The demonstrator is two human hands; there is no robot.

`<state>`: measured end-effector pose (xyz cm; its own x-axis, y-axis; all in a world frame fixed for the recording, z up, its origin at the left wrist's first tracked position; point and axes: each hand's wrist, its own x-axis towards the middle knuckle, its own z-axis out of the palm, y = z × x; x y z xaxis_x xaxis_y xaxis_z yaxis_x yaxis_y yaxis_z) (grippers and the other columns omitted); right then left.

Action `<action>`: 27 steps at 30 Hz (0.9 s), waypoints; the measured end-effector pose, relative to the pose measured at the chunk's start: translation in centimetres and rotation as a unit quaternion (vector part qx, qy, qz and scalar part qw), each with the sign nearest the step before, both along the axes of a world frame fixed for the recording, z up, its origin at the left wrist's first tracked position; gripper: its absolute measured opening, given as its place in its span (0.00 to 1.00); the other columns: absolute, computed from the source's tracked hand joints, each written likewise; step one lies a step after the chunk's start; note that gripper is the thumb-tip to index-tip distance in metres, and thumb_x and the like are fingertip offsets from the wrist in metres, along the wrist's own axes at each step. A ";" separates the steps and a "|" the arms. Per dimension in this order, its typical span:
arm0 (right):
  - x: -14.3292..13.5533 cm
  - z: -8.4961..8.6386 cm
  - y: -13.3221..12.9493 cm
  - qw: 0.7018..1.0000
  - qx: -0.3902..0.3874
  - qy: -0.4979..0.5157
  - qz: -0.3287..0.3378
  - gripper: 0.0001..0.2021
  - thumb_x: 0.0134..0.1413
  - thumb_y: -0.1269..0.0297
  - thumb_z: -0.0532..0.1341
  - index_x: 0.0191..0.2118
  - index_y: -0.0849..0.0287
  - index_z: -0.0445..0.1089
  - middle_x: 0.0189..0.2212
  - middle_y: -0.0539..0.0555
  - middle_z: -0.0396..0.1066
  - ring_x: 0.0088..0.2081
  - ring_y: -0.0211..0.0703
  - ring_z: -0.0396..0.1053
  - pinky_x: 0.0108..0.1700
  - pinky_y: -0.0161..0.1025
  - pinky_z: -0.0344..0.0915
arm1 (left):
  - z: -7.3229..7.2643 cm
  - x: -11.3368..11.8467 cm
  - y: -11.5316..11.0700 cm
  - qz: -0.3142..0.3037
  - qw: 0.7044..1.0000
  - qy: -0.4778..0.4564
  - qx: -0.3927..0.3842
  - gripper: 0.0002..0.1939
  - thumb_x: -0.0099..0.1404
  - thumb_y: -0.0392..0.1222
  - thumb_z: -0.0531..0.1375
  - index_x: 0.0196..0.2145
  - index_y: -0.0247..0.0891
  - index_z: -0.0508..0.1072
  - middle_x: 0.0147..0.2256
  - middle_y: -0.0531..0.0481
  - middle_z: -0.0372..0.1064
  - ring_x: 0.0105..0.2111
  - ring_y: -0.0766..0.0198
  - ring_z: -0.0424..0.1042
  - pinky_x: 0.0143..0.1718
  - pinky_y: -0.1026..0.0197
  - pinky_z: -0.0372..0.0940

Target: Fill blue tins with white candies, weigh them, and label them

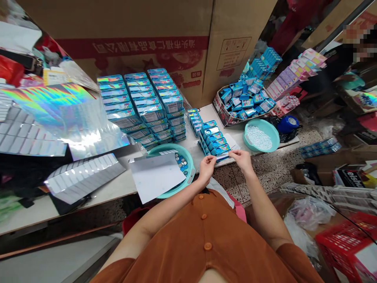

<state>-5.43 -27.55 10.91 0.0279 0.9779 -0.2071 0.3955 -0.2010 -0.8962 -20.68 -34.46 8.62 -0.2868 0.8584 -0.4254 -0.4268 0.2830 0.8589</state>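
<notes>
My left hand (pixel 206 168) and my right hand (pixel 242 160) are both closed in a pinch at the table's front edge. Between them they hold the two ends of a thin whitish strip (pixel 222 157); its exact kind is too small to make out. Just beyond my fingers stand rows of small blue tins (pixel 216 138) with round recesses on top. A white sheet (pixel 156 173) lies across a turquoise basin (pixel 191 161) to the left, which contains blue and white discs (pixel 182 163). Right of my hands, another turquoise basin (pixel 275 137) holds small white pieces (pixel 259 136).
Stacks of wrapped blue boxes (pixel 141 102) rise at back left, before a large cardboard carton (pixel 132 23). An open box (pixel 219 108) of loose blue tins stands behind the right basin. Sheets of silvery labels (pixel 85 177) cover the left side. A red crate (pixel 338 236) sits low right.
</notes>
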 end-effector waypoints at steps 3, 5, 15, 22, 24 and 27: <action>0.0 0.0 0.2 0.999 0.005 -0.032 0.018 0.12 0.37 0.57 0.65 0.27 0.61 0.77 0.25 0.54 0.76 0.29 0.44 0.70 0.35 0.38 0.64 | -0.2 0.0 0.0 0.000 1.000 0.013 -0.006 0.09 0.53 0.44 0.61 0.30 0.36 0.71 0.28 0.51 0.69 0.30 0.66 0.67 0.36 0.63 0.61; 0.0 0.0 0.2 0.999 0.008 -0.043 0.026 0.12 0.38 0.57 0.65 0.27 0.61 0.77 0.25 0.54 0.76 0.29 0.44 0.70 0.35 0.38 0.64 | -0.4 0.1 -0.1 -0.004 1.000 0.015 -0.010 0.09 0.54 0.44 0.61 0.30 0.36 0.71 0.29 0.51 0.70 0.32 0.65 0.67 0.37 0.63 0.61; 0.0 0.3 0.2 0.996 0.006 -0.080 0.026 0.11 0.39 0.59 0.64 0.28 0.61 0.76 0.25 0.54 0.76 0.28 0.43 0.70 0.33 0.37 0.63 | -0.9 0.5 0.1 -0.006 1.000 0.015 -0.003 0.08 0.55 0.43 0.60 0.31 0.36 0.69 0.29 0.51 0.68 0.31 0.66 0.67 0.37 0.63 0.61; 0.2 0.0 0.3 0.996 0.016 -0.076 0.032 0.12 0.39 0.59 0.63 0.28 0.62 0.76 0.25 0.54 0.75 0.28 0.43 0.69 0.32 0.37 0.62 | -0.6 0.7 -0.1 -0.014 1.000 0.026 0.003 0.07 0.57 0.43 0.59 0.31 0.36 0.68 0.29 0.52 0.67 0.31 0.66 0.66 0.37 0.64 0.60; 0.3 -0.2 0.3 0.997 0.015 -0.074 0.031 0.12 0.39 0.59 0.64 0.28 0.62 0.76 0.25 0.54 0.76 0.28 0.43 0.69 0.32 0.37 0.62 | -0.6 0.7 -0.1 -0.014 1.000 0.027 0.003 0.07 0.57 0.43 0.58 0.31 0.37 0.67 0.29 0.52 0.67 0.32 0.66 0.66 0.36 0.64 0.60; 0.5 -0.4 0.5 0.997 0.007 -0.071 0.027 0.11 0.38 0.59 0.64 0.28 0.62 0.76 0.25 0.54 0.76 0.27 0.43 0.69 0.32 0.37 0.62 | -0.6 0.8 -0.1 -0.017 0.999 0.029 -0.004 0.07 0.57 0.43 0.58 0.32 0.37 0.67 0.29 0.51 0.67 0.32 0.66 0.66 0.36 0.65 0.60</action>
<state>-4.98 -27.10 10.51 0.0028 0.9817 -0.1904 0.5293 -0.1630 -0.8327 -19.89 -34.61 8.00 -0.2819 0.8647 -0.4157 -0.3660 0.3036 0.8797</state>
